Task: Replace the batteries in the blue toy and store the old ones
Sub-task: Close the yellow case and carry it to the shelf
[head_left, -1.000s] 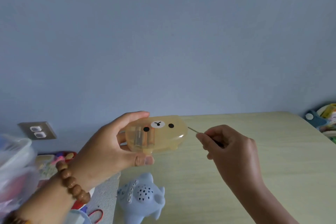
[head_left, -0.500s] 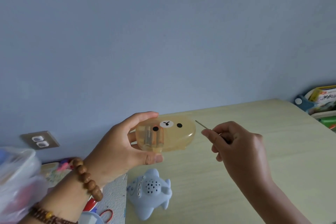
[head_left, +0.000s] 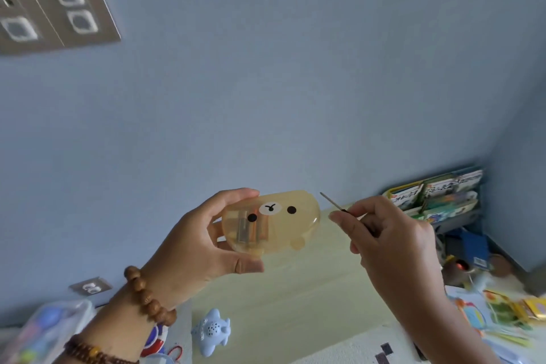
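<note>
My left hand (head_left: pixel 195 248) grips a translucent yellow bear-face case (head_left: pixel 283 224) in the air above the desk. Batteries (head_left: pixel 251 230) show through the case's left half. My right hand (head_left: pixel 387 242) pinches a thin screwdriver (head_left: pixel 332 202), its tip pointing up-left, a short way right of the case and apart from it. The blue toy (head_left: pixel 211 331) lies on the pale wooden desk (head_left: pixel 295 289) below my hands, speaker holes facing up.
A clear plastic bag (head_left: pixel 44 331) with colourful items sits at lower left. A rack of children's books (head_left: pixel 437 195) stands at the right against the wall, with papers and small objects (head_left: pixel 508 313) below it. Wall sockets (head_left: pixel 56 12) sit at upper left.
Both hands have risen with the case and screwdriver, keeping the same gap. The view has tilted and widened, so the toy sits lower and the book rack shows more.
</note>
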The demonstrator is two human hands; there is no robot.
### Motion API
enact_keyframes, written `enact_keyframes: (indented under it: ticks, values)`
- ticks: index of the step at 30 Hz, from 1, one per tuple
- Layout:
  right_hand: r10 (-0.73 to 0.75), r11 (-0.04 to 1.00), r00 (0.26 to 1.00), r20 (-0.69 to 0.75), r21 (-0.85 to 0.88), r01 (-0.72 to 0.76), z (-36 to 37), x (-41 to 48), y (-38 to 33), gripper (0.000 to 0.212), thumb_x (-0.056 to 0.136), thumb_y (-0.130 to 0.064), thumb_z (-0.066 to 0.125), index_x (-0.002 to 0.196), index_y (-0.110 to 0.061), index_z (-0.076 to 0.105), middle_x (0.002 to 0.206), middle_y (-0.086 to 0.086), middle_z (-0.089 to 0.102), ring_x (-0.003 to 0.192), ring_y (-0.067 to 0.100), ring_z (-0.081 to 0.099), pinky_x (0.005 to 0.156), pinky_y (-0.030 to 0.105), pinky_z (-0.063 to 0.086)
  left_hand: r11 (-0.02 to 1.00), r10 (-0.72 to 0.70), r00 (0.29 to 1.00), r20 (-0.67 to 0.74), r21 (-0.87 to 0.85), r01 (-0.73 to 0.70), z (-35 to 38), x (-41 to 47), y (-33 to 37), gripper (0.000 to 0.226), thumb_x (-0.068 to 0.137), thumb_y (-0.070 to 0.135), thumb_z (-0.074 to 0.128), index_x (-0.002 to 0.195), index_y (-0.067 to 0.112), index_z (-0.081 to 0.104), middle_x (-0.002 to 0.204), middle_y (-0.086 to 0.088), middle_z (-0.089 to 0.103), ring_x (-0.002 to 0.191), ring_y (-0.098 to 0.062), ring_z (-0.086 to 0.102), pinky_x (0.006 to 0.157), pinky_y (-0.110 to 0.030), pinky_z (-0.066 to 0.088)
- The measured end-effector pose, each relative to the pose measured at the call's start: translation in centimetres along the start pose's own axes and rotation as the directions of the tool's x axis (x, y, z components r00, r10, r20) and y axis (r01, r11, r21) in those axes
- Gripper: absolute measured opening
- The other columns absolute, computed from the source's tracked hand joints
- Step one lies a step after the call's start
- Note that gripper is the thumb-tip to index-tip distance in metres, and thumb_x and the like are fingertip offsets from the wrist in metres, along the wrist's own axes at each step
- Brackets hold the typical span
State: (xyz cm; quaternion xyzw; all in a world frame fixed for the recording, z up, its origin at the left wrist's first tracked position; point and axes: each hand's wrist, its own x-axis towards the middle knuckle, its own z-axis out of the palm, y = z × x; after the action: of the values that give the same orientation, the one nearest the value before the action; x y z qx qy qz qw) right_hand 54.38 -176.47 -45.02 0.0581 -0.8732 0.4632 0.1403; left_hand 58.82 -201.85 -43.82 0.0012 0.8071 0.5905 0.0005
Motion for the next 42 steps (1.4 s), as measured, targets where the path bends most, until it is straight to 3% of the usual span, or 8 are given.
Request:
enact_keyframes:
  ticks: [8, 14, 19, 23, 27, 33, 38, 42]
  values:
    - [0.028, 1.0, 0.997, -0.068, 0.014, -0.027, -21.8, 3.8, -13.9, 0.016, 0.085, -0.034, 0.076, 0.074, -0.027, 0.066, 0.059, -0.011, 0.069, 0.046, 0.01, 0.063, 0.051, 0.024, 0.05, 0.997, 0.079, 0.981, 0.179, -0.035, -0.074, 2.2, -0.9, 26.1, 0.079, 0.058, 0.007, 0.094, 0.119, 0.044, 0.059, 0.123, 0.009, 0.065, 0.108, -0.02, 0.068, 0.09, -0.032, 0.057]
    - [0.092, 0.995, 0.971, -0.22, -0.019, -0.098, -35.1, 4.1, -16.2, 0.023, 0.103, -0.021, 0.049, 0.083, -0.032, 0.046, 0.066, -0.002, 0.06, 0.065, 0.008, 0.057, 0.057, 0.017, 0.039, 0.979, 0.203, 0.931, 0.303, -0.08, -0.187, 7.8, -0.1, 37.6, 0.08, 0.055, 0.019, 0.097, 0.121, 0.043, 0.059, 0.125, 0.005, 0.065, 0.112, -0.022, 0.066, 0.088, -0.035, 0.057]
    - [0.153, 0.982, 0.931, -0.333, -0.054, -0.181, -45.6, 2.2, -13.9, 0.012, 0.102, -0.019, 0.044, 0.093, -0.027, 0.047, 0.08, -0.005, 0.061, 0.075, 0.006, 0.057, 0.06, 0.021, 0.04, 0.956, 0.292, 0.851, 0.437, -0.123, -0.265, 16.1, 1.3, 43.5, 0.084, 0.046, 0.031, 0.099, 0.12, 0.04, 0.061, 0.126, 0.005, 0.066, 0.109, -0.022, 0.068, 0.084, -0.032, 0.057]
    - [0.138, 0.961, 0.883, -0.449, -0.155, -0.229, -53.8, -0.2, -10.6, 0.014, 0.098, -0.017, 0.055, 0.088, -0.024, 0.05, 0.075, -0.006, 0.063, 0.07, 0.008, 0.058, 0.059, 0.023, 0.043, 0.943, 0.329, 0.782, 0.53, -0.147, -0.297, 24.6, 1.6, 46.8, 0.082, 0.047, 0.02, 0.097, 0.118, 0.04, 0.063, 0.127, 0.007, 0.065, 0.109, -0.022, 0.068, 0.084, -0.031, 0.057]
    - [0.112, 0.929, 0.827, -0.551, -0.238, -0.284, -61.9, -3.1, -7.0, 0.012, 0.096, -0.03, 0.061, 0.086, -0.029, 0.055, 0.063, -0.006, 0.066, 0.062, 0.012, 0.062, 0.061, 0.038, 0.053, 0.931, 0.362, 0.716, 0.597, -0.189, -0.313, 33.8, 1.0, 50.2, 0.082, 0.048, 0.018, 0.098, 0.119, 0.04, 0.063, 0.126, 0.005, 0.066, 0.109, -0.023, 0.069, 0.087, -0.035, 0.057]
    - [0.111, 0.905, 0.747, -0.656, -0.243, -0.348, -73.0, -7.1, -2.3, 0.015, 0.094, -0.03, 0.067, 0.082, -0.027, 0.059, 0.06, -0.01, 0.072, 0.048, 0.005, 0.066, 0.051, 0.021, 0.054, 0.918, 0.395, 0.616, 0.681, -0.263, -0.298, 47.8, 0.1, 54.8, 0.084, 0.047, 0.023, 0.098, 0.121, 0.037, 0.062, 0.123, 0.002, 0.068, 0.112, -0.023, 0.067, 0.093, -0.039, 0.055]
    - [0.125, 0.856, 0.654, -0.746, -0.252, -0.451, -80.1, -7.5, 3.0, 0.018, 0.094, -0.036, 0.065, 0.078, -0.032, 0.056, 0.06, -0.016, 0.072, 0.046, 0.004, 0.065, 0.055, 0.036, 0.059, 0.916, 0.394, 0.535, 0.748, -0.272, -0.294, 57.6, 1.7, 58.6, 0.084, 0.051, 0.013, 0.095, 0.125, 0.032, 0.06, 0.123, -0.003, 0.068, 0.109, -0.022, 0.069, 0.095, -0.04, 0.054]
    - [0.125, 0.813, 0.591, -0.797, -0.259, -0.522, -84.9, -5.0, 7.6, 0.016, 0.094, -0.038, 0.064, 0.08, -0.033, 0.056, 0.052, -0.011, 0.068, 0.043, 0.001, 0.063, 0.054, 0.032, 0.06, 0.908, 0.408, 0.47, 0.783, -0.298, -0.293, 65.4, 5.0, 61.1, 0.081, 0.051, 0.012, 0.096, 0.12, 0.036, 0.063, 0.121, -0.003, 0.069, 0.109, -0.024, 0.068, 0.093, -0.042, 0.055]
